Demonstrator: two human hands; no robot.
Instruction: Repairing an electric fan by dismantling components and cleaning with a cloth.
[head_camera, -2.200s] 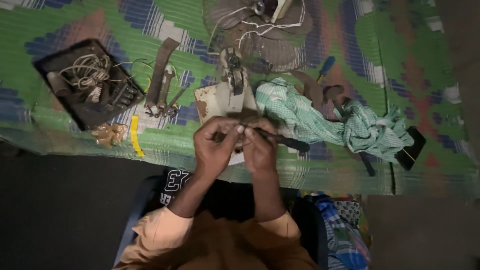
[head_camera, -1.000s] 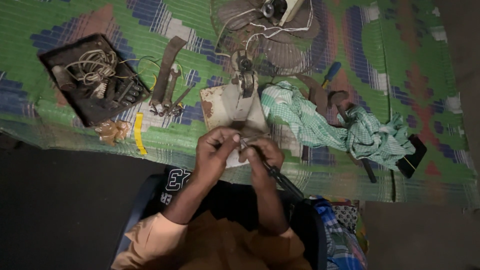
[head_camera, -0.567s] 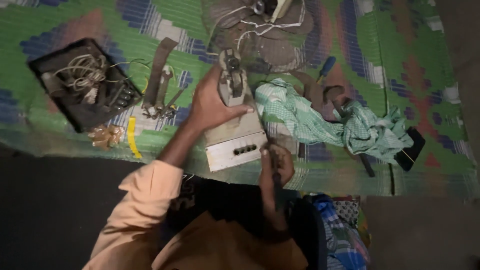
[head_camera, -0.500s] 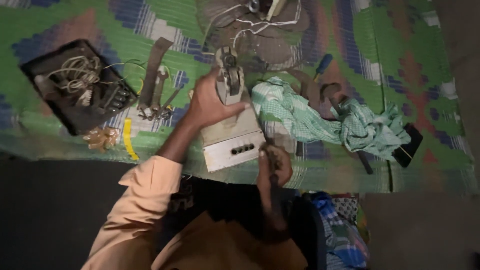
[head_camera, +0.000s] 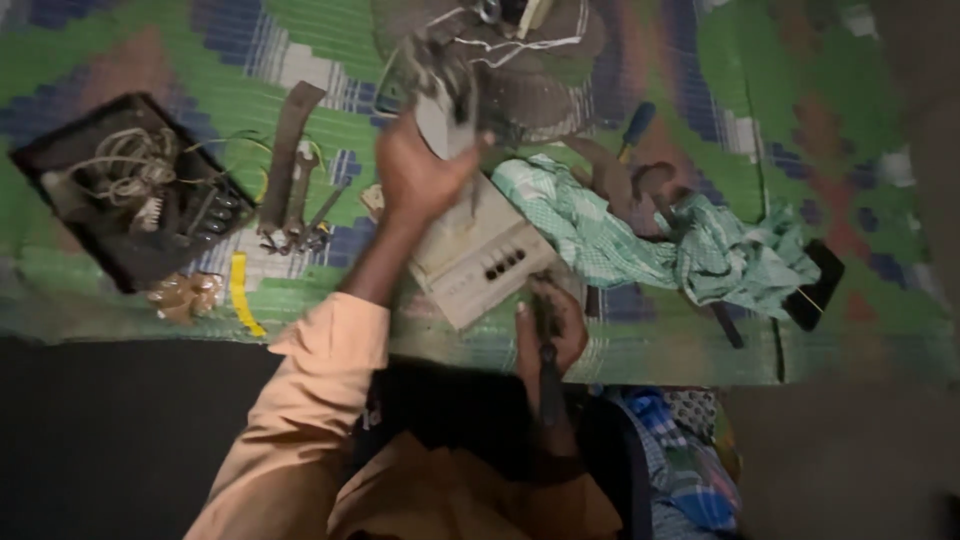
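The left hand (head_camera: 415, 172) is stretched forward over the woven green mat (head_camera: 300, 60), fingers wrapped around a small grey metal part (head_camera: 445, 100) held just above the white switch box (head_camera: 480, 255). The right hand (head_camera: 548, 325) rests near the box's lower corner, closed around a dark-handled tool (head_camera: 548, 375). A crumpled green checked cloth (head_camera: 640, 225) lies just beside the box, and a black tray of wires (head_camera: 125, 200) sits well apart to the left
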